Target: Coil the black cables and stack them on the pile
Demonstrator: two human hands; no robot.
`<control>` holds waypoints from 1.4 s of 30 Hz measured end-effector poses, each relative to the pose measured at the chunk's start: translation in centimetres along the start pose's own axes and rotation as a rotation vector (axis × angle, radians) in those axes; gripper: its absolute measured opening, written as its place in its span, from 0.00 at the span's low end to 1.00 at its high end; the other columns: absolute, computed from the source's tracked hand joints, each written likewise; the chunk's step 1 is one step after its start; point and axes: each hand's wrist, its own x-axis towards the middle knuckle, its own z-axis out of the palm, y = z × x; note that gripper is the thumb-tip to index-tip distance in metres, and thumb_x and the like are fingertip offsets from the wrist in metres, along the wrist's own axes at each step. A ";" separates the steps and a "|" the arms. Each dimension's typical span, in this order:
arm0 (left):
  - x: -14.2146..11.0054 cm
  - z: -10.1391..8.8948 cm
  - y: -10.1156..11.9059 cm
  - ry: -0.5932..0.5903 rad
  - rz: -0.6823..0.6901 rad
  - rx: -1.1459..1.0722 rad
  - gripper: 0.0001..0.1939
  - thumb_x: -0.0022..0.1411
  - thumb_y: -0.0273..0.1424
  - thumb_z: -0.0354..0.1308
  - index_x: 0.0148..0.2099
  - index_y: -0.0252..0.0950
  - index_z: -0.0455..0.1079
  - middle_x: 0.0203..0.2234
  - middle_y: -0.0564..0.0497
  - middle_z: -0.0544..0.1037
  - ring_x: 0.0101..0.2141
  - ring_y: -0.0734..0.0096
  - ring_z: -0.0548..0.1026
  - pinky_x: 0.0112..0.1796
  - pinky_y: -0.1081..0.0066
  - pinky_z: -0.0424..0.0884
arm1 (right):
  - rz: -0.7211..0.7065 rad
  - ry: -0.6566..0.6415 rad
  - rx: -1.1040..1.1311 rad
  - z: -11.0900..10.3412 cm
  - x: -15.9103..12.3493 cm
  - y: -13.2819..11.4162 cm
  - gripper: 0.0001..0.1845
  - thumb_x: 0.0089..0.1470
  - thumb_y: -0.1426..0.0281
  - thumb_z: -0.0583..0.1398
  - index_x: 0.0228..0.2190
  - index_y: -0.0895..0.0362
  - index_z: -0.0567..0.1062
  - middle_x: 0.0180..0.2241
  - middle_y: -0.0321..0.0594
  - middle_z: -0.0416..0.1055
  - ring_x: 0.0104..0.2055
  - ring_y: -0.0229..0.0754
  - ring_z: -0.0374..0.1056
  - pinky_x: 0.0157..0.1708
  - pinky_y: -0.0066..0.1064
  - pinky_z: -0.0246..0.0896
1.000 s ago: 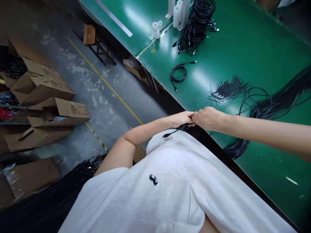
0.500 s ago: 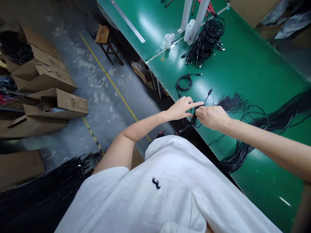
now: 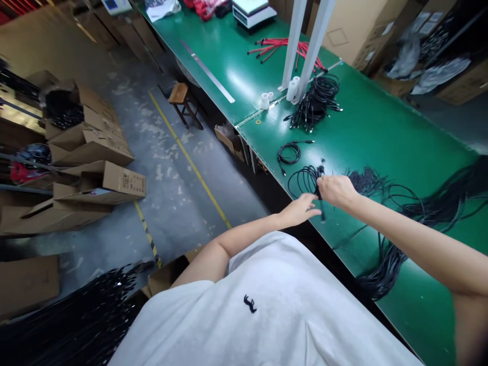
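Observation:
A coiled black cable [image 3: 303, 179] is pinched in my right hand [image 3: 338, 190] at the near edge of the green table. Its loops fan out to the left, and a cable end hangs below the fingers. My left hand [image 3: 298, 209] is just below the loops, fingers apart; whether a fingertip touches the cable I cannot tell. Another coiled black cable [image 3: 290, 152] lies on the table beyond. To the right are a small heap of short black ties [image 3: 366, 180] and a long bundle of black cables [image 3: 434, 195].
A large pile of black cables [image 3: 318, 99] lies by white posts [image 3: 312, 48] and white rolls [image 3: 293, 89]. Farther off are red cables [image 3: 274, 46], a steel ruler [image 3: 213, 76] and a scale [image 3: 253, 12]. On the floor to the left stand a stool [image 3: 178, 94] and cardboard boxes [image 3: 124, 182].
My left hand has come off the cable coil and moved down towards my body. The right hand keeps hold of the coil, whose loops now spread leftward. The view has tilted up.

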 end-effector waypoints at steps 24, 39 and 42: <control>-1.1 -3.4 -2.8 -0.043 -0.024 0.252 0.33 0.60 0.38 0.62 0.65 0.36 0.62 0.55 0.36 0.75 0.59 0.48 0.69 0.61 0.51 0.61 | -0.144 0.033 0.241 2.6 -0.9 -5.2 0.14 0.59 0.73 0.51 0.39 0.63 0.75 0.37 0.53 0.73 0.39 0.46 0.70 0.35 0.33 0.52; 0.2 2.4 -5.3 0.206 -0.331 -0.648 0.12 0.68 0.29 0.47 0.30 0.39 0.62 0.29 0.53 0.73 0.40 0.68 0.73 0.48 0.65 0.69 | 0.391 0.165 1.300 7.0 0.1 -9.0 0.18 0.61 0.64 0.44 0.20 0.54 0.55 0.18 0.35 0.56 0.21 0.37 0.54 0.24 0.28 0.48; 0.1 2.6 -4.4 0.217 -0.321 -0.639 0.10 0.66 0.27 0.50 0.30 0.40 0.62 0.30 0.53 0.73 0.43 0.67 0.73 0.52 0.64 0.66 | 0.294 0.081 1.640 7.0 -0.7 -9.1 0.19 0.59 0.60 0.46 0.19 0.52 0.47 0.14 0.27 0.37 0.15 0.33 0.36 0.15 0.27 0.41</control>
